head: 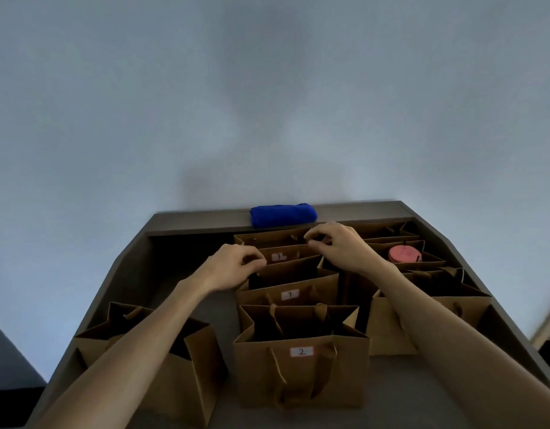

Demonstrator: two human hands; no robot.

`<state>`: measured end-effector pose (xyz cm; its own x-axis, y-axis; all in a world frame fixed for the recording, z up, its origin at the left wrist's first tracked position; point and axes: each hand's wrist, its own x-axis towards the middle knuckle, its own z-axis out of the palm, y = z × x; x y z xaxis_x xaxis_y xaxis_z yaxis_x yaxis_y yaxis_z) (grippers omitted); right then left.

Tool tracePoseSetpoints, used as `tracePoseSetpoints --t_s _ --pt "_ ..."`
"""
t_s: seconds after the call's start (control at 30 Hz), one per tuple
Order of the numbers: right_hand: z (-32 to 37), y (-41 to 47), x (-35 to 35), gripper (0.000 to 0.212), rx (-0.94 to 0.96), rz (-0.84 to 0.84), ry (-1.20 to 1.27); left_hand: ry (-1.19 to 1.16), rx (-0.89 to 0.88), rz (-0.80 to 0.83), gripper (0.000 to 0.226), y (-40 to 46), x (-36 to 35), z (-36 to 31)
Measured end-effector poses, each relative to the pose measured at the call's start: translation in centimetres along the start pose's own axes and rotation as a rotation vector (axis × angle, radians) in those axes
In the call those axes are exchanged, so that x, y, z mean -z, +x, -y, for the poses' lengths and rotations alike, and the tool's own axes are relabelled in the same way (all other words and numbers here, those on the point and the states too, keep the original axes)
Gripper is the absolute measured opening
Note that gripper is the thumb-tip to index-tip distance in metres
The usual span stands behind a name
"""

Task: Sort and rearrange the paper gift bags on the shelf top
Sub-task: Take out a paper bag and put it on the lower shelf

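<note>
Brown paper gift bags stand in columns on the dark shelf top (224, 323). The middle column holds the bag labelled 2 (301, 371) at the front, the bag labelled 7 (310, 292) behind it, then the bag labelled 3 (293, 255), and one more bag (267, 238) at the back. My left hand (233, 269) pinches the left rim of the bag labelled 3. At that bag's right rim, my right hand (337, 246) has thumb and fingers pinched together. An unlabelled bag (190, 366) stands at the front left, partly under my left forearm.
A folded blue cloth (283, 215) lies on the raised back ledge against the wall. Several more bags fill the right column; one (431, 258) holds a round pink object (403, 253). The shelf's front edge is out of view.
</note>
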<state>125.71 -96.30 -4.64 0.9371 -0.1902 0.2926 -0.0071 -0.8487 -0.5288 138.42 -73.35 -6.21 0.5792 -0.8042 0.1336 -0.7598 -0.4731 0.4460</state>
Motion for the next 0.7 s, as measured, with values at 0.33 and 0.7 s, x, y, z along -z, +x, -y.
tracePoseSetpoints --t_s 0.33,0.7 --pt "-1.6 3.8 -2.6 0.027 -0.178 0.248 -0.076 0.059 0.182 -0.098 0.027 2.7 1.0 1.6" --pt "-1.5 2.0 -1.0 0.035 -0.212 0.48 -0.139 0.109 0.081 0.14 0.023 0.9 1.1 1.7"
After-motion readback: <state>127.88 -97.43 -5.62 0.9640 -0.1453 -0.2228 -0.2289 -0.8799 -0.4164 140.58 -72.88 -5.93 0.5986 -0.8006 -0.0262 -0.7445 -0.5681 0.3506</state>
